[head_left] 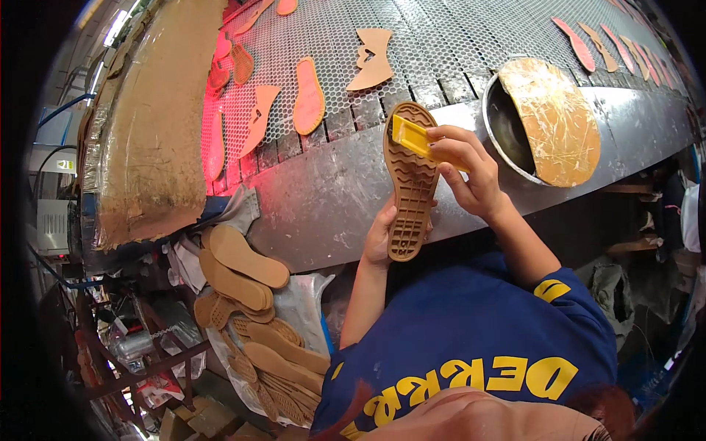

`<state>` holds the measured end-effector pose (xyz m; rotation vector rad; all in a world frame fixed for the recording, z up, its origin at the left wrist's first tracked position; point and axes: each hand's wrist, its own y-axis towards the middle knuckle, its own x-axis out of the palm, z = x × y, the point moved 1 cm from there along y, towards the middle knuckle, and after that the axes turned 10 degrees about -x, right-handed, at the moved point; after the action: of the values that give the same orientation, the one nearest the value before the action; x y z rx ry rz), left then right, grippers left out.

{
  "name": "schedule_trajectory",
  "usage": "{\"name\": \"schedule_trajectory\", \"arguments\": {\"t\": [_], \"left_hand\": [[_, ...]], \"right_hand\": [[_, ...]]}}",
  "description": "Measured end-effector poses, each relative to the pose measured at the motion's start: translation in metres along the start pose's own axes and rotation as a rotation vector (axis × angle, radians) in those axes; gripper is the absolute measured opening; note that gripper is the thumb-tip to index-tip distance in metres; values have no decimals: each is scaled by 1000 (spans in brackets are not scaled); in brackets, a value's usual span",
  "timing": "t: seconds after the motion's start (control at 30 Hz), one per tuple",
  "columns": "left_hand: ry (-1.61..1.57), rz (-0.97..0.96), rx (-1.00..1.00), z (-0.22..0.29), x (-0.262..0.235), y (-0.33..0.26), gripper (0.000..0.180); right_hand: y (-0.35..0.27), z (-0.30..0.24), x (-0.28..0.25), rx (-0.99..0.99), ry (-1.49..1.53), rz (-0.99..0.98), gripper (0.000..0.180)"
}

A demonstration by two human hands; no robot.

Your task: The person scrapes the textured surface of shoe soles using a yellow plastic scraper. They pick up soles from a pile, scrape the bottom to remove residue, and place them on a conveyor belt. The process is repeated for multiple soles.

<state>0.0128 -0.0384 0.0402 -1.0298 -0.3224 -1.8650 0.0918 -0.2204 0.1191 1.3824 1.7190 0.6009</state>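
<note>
My left hand [379, 234] grips a brown shoe sole [409, 224] near its heel, fingers behind it and thumb along its edge. The sole stands tilted above the metal ledge, its face of wavy ridges and square pockets turned to view. Between the thumb and fingers of my right hand [474, 170] is a yellow plastic block [413, 137], flat and rimmed like a brush back. It lies over the toe half of the sole; its underside is hidden. Right of that hand sits a round metal bowl [507, 151], partly covered by a tan, streaked board [560, 121].
A mesh conveyor [434, 44] carries insoles [309, 95] and cut-out pieces [371, 59] beyond the metal ledge [309, 213]. Red light falls on its left part, beside a cardboard-covered housing [158, 117]. More brown soles [246, 257] are piled at lower left on plastic sheeting.
</note>
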Motion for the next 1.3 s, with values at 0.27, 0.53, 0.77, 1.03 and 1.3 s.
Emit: {"name": "schedule_trajectory", "arguments": {"t": [0.27,0.53,0.77,1.03,1.3], "left_hand": [[-76,8,19,-3,0,-2,66],[-139,20,70,1,2,-1,70],[-295,249,48,6,11,1,65],[-327,-25,118,0,-7,6,77],[-347,-25,85,0,-15,8,77]], "right_hand": [[-7,-2,-3,-15,137,-134,21],[-22,-8,-1,9,170,-207,22],[-47,-27,14,-71,107,-266,24],[-64,-50,24,-140,92,-317,30],[-63,-54,19,-93,220,-393,28]]}}
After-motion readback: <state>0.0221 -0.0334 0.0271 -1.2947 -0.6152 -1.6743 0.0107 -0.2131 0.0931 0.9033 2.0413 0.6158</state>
